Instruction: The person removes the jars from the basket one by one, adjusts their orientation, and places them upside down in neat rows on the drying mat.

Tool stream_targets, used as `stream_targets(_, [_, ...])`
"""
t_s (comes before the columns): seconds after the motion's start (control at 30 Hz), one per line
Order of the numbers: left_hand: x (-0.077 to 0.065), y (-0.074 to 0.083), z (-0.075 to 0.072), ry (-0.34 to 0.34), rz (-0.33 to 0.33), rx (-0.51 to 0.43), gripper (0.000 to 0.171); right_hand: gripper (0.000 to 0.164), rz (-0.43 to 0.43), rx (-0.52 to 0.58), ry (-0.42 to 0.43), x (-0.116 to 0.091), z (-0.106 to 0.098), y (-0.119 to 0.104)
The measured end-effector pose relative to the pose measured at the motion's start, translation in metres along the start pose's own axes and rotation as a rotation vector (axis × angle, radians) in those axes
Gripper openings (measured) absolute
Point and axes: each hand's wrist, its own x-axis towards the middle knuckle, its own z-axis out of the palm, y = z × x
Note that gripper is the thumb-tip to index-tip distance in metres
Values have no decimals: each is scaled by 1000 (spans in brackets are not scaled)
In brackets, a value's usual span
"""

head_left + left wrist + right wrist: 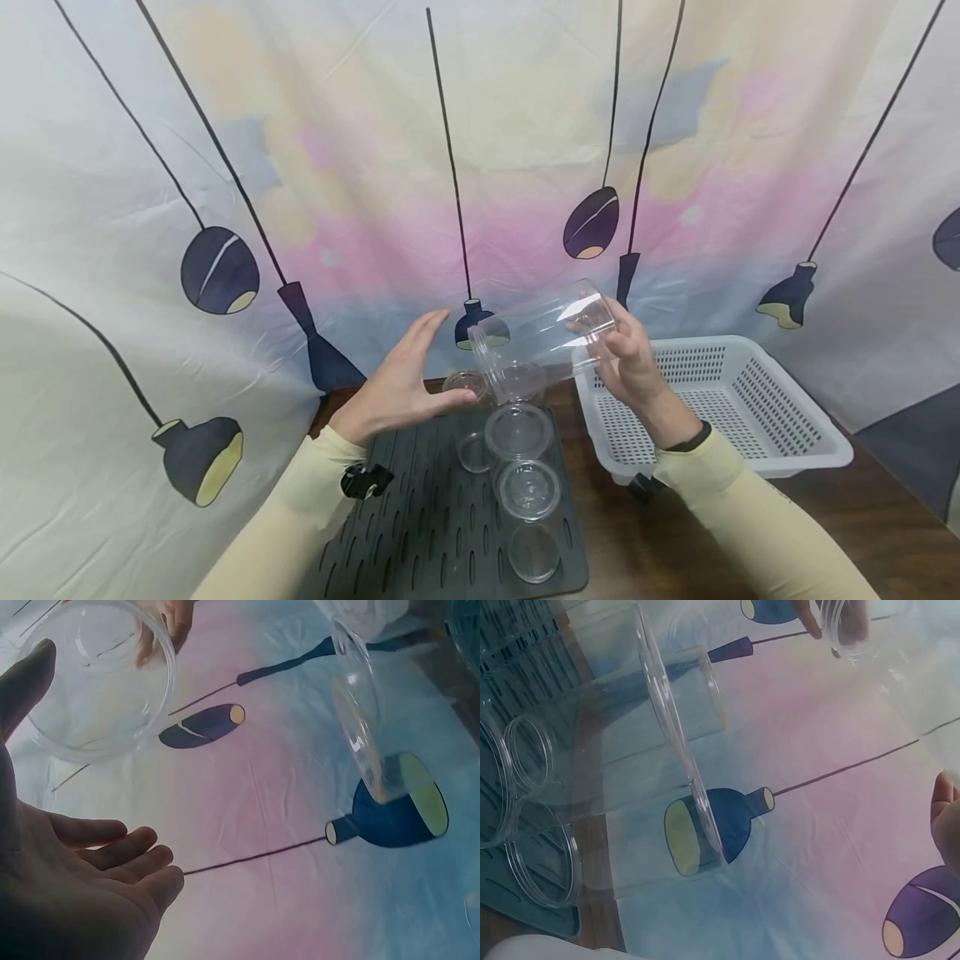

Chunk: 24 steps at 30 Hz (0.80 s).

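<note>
A clear cylindrical plastic jar [543,340] is held tilted in the air, its ribbed rim turned to the left. My right hand [636,367] grips it around the far right end, partly seen through the clear wall. Beside the rim, my left hand [405,375] has its thumb and fingers spread wide and holds nothing. In the left wrist view the left thumb [30,682] overlaps the jar's round rim [171,682]; contact cannot be told. Below, several similar clear jars [529,490] stand on a dark grey slotted mat [427,517].
A white perforated plastic basket [817,437] stands at the right on the brown wooden table [626,542], under my right forearm. Behind the table hangs a pastel cloth [360,150] printed with dark lamps.
</note>
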Motion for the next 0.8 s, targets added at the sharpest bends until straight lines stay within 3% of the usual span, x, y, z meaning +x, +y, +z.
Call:
stream_targets(0.17, [-7,-10,-4,-18,-42,26,110,80,-5,-58,-15,1,4,-1])
stream_targets(0.47, [-20,-29,-3,-26,-45,43,107,80,3,-101,-44,-1,13,-2])
stream_targets(0.8, [-33,-46,-3,-53,-95,68,110,76,9,-150,-89,0,19,3])
